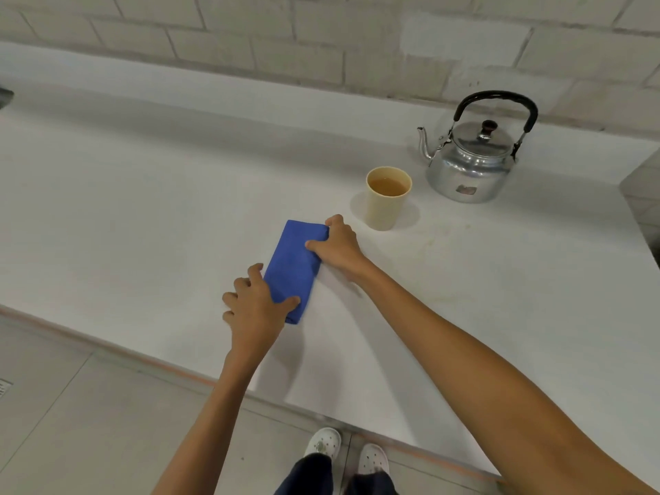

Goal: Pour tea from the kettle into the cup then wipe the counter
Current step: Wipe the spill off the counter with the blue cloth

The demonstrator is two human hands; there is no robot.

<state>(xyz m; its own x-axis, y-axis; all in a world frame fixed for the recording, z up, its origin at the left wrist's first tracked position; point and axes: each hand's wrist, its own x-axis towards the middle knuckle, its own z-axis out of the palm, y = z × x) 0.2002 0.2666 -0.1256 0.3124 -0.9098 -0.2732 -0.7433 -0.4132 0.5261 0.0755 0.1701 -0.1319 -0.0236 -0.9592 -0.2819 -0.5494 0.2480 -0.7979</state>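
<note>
Plainly folded blue cloth (293,267), flat, rectangular.

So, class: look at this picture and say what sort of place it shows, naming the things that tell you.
Probably a plain kitchen or pantry. A long white counter runs along a painted brick wall, and on it stand a metal kettle and a cup of tea.

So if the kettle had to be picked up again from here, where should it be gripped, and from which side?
Likely by the black arched handle of the kettle, taken from above. It stands upright over the lid, leaving room for fingers beneath. The spout points left toward the cup, so the right hand is nearer.
</note>
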